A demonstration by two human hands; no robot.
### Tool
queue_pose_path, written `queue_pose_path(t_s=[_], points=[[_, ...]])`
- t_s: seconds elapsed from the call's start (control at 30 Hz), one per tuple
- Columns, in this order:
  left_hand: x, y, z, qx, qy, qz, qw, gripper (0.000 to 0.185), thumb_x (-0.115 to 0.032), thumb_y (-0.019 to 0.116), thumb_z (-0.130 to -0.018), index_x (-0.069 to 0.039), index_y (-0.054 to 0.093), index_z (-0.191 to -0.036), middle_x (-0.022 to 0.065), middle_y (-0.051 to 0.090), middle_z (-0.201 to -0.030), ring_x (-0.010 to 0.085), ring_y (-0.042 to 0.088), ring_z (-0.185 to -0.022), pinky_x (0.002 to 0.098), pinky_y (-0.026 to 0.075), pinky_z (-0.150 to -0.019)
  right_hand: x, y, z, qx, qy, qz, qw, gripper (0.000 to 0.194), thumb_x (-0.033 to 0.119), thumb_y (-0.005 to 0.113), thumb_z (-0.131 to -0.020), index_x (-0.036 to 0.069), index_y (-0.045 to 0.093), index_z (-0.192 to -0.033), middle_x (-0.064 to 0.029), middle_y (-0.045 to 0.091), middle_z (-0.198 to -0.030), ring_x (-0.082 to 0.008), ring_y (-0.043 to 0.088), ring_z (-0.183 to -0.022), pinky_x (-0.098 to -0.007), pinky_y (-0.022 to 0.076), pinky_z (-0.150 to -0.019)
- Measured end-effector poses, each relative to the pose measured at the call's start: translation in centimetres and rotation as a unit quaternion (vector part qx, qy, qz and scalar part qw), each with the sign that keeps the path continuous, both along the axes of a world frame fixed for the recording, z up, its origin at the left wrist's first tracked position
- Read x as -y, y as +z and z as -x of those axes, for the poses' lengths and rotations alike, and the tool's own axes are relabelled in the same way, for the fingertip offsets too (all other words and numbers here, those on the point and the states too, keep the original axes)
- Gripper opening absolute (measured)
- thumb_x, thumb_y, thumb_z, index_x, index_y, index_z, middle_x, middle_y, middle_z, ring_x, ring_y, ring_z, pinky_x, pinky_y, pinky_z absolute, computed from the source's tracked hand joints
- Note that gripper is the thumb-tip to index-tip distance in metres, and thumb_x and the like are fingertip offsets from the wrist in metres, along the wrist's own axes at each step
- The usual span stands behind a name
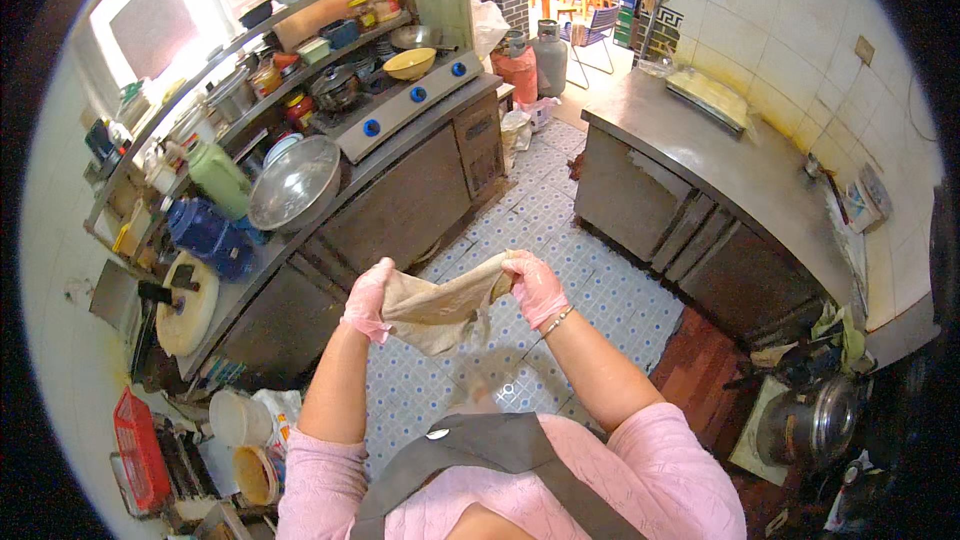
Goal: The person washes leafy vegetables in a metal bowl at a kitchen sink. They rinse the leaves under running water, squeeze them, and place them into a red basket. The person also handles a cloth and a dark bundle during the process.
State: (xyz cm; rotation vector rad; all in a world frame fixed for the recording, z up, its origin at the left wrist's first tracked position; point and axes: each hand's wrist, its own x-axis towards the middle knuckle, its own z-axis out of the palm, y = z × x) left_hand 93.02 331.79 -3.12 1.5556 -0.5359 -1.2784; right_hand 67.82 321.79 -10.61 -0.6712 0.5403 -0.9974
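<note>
A beige-grey cloth point(442, 307) hangs stretched between my two hands, above the tiled floor. My left hand point(369, 301), in a thin pinkish glove, grips its left end. The opposite upper corner is pinched in my right hand point(535, 286), gloved the same way, with a bracelet at the wrist. Between them the cloth sags, and its lower edge hangs free. Both forearms reach forward from pink sleeves, and neither hand touches a counter.
A steel counter with a blue-knobbed gas stove point(417, 94) runs along the left, holding a large metal bowl point(295, 184) and a round cutting board point(196, 307). Another steel counter point(697, 135) stands right. Gas cylinders point(551, 60) are near the doorway. A metal pot point(814, 420) sits at lower right.
</note>
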Motion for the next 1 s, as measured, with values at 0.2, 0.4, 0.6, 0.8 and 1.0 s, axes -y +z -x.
queue_pose_path(t_s=[0.2,0.4,0.6,0.8,1.0], points=[[14.8,1.6,1.9,0.603,-0.281,-0.038,0.746,0.06,-0.052,0.063,-0.084,-0.008,0.059,-0.124,0.0183,0.065,-0.113,0.0348,0.063,-0.102,0.0422,0.049,-0.089,12.0,0.3,1.1,-0.099,-0.043,0.04,0.993,0.009,0.01,0.064,-0.082,0.007,0.064,-0.089,0.0011,0.062,-0.084,-0.0099,0.054,-0.078,-0.0247,0.0423,-0.072],[30.1,1.7,4.2,0.596,-0.497,0.119,0.619,0.052,-0.045,0.066,-0.083,-0.024,0.057,-0.129,0.012,0.063,-0.109,0.0325,0.063,-0.099,0.0422,0.051,-0.086,26.0,2.6,4.9,-0.243,-0.091,0.025,0.965,0.014,0.014,0.065,-0.082,0.007,0.066,-0.093,0.0019,0.062,-0.085,-0.009,0.053,-0.077,-0.0238,0.0408,-0.071],[50.1,-1.9,5.7,0.558,-0.492,0.096,0.661,0.042,-0.043,0.052,-0.091,-0.005,0.067,-0.102,0.0212,0.064,-0.097,0.0371,0.061,-0.1,0.0456,0.048,-0.087,37.9,4.5,7.4,-0.168,-0.174,0.009,0.97,0.016,0.005,0.062,-0.082,0.001,0.066,-0.097,-0.0015,0.064,-0.089,-0.0101,0.055,-0.076,-0.0225,0.0424,-0.069],[66.4,-7.3,10.2,-0.019,-0.311,-0.098,0.945,0.051,-0.047,0.036,-0.099,-0.004,0.063,-0.106,0.0153,0.068,-0.109,0.0321,0.066,-0.099,0.0472,0.054,-0.079,48.7,1.9,7.1,-0.215,-0.098,0.018,0.972,0.017,0.004,0.062,-0.084,0.0,0.066,-0.099,-0.0023,0.066,-0.089,-0.0108,0.059,-0.084,-0.0239,0.0458,-0.077],[78.8,-7.7,12.3,-0.398,-0.185,-0.018,0.898,0.044,-0.041,0.032,-0.102,-0.01,0.052,-0.126,0.0149,0.062,-0.122,0.0367,0.063,-0.107,0.0541,0.053,-0.091,62.2,-0.4,7.7,-0.241,-0.077,-0.018,0.967,0.031,0.011,0.061,-0.086,0.001,0.063,-0.116,-0.0018,0.067,-0.104,-0.0105,0.06,-0.086,-0.0234,0.0459,-0.078]])
